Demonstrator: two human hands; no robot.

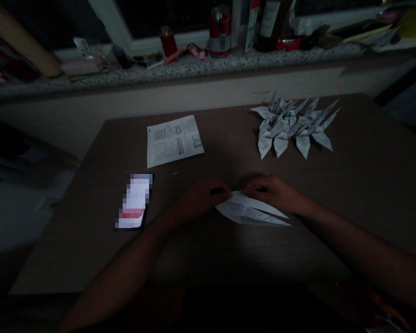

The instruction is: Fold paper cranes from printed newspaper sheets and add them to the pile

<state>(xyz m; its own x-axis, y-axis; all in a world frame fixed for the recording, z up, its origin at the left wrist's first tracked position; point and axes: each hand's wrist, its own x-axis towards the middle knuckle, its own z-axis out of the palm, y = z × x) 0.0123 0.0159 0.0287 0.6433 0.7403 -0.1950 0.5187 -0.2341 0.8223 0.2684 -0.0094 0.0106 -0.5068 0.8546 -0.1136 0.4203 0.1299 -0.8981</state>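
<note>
A partly folded piece of printed paper (253, 212) lies on the brown table (367, 185), its long points aimed right. My left hand (203, 196) pinches its left tip, fingers closed. My right hand (275, 190) presses on the upper edge of the same paper, fingers curled down onto it. Both forearms reach in from the bottom of the view.
A pile of several folded paper cranes (293, 126) sits at the back right. A flat printed sheet (174, 140) lies at the back middle, a lit phone (135, 201) to the left. Behind the table a stone ledge (194, 69) holds cans, bottles and clutter.
</note>
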